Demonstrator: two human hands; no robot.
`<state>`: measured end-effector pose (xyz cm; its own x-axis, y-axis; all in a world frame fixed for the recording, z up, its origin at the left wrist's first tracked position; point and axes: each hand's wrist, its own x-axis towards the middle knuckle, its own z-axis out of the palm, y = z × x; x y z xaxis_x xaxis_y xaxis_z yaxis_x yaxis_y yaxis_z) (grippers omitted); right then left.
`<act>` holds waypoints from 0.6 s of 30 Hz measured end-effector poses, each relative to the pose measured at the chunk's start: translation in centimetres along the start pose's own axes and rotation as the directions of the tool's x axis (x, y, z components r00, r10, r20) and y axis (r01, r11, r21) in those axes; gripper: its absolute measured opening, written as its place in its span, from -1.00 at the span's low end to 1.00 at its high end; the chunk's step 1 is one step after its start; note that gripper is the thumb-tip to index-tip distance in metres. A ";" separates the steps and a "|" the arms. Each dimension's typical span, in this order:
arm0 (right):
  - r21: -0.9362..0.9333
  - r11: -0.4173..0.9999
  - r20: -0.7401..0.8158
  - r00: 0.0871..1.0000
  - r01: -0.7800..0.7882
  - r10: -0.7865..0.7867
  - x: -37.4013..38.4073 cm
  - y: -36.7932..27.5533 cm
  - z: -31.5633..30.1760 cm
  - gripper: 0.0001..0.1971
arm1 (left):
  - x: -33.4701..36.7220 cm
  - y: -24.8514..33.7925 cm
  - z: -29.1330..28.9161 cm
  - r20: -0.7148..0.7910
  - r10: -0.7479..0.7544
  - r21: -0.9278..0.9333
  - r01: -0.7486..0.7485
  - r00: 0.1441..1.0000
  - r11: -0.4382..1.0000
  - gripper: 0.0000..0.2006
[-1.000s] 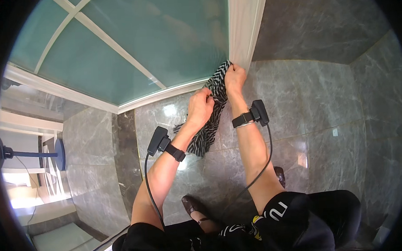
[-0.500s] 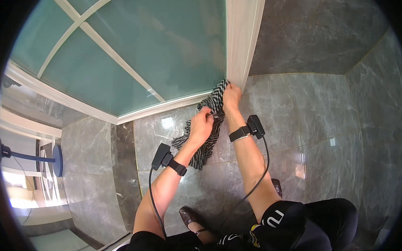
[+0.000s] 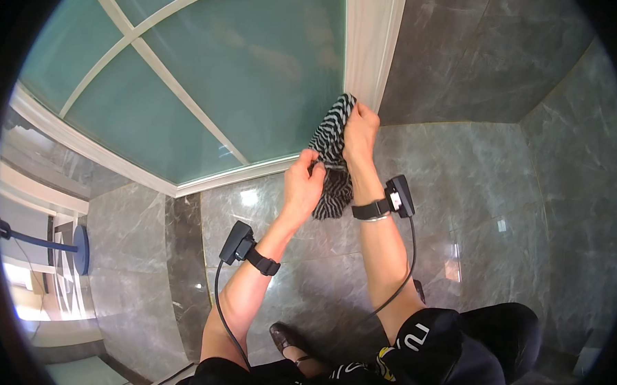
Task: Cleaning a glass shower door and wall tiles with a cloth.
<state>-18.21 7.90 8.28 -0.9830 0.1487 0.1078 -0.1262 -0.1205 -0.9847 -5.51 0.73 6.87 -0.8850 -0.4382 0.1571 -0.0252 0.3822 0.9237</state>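
Note:
A black-and-white striped cloth (image 3: 331, 138) hangs between my two hands at the lower right corner of a white-framed door with frosted green glass (image 3: 248, 78). My right hand (image 3: 360, 132) grips the cloth's upper end against the white door frame (image 3: 374, 45). Lower down, my left hand (image 3: 303, 187) pinches the cloth's left side, close to the door's bottom rail. The rest of the cloth droops in folds between my wrists, above the tiled floor. Both wrists wear black straps with small cabled boxes.
Grey marbled tiles cover the floor (image 3: 460, 206) and the wall (image 3: 481, 54) to the right of the frame. At the far left stands a blue pole with a round base (image 3: 81, 250). My shoe (image 3: 282, 337) shows below my arms.
Both hands have moved, the right one up along the door frame and the left one slightly up. The cloth has been drawn upward, and its loose end no longer spreads out to the left.

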 end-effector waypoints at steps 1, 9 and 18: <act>-0.008 1.000 -0.019 1.000 0.020 -0.020 0.2 0.9 -0.5 -0.72 | -0.2 -0.2 0.3 0.008 -0.015 0.003 0.015 1.000 1.000 -0.86; -0.083 0.995 -0.112 0.991 0.061 -0.070 2.9 2.5 -2.6 -0.75 | -0.3 0.1 2.6 0.100 -0.049 -0.084 0.057 0.994 0.995 -0.90; -0.218 0.970 -0.107 0.986 0.106 -0.132 2.5 1.6 -2.6 -0.74 | -0.6 0.4 3.2 0.132 -0.042 -0.027 0.046 0.990 0.999 -0.87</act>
<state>-20.50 10.63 6.58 -0.9379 0.2672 0.2213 -0.1975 0.1130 -0.9738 -6.48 3.77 6.02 -0.9367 -0.3428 0.0711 -0.0532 0.3401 0.9389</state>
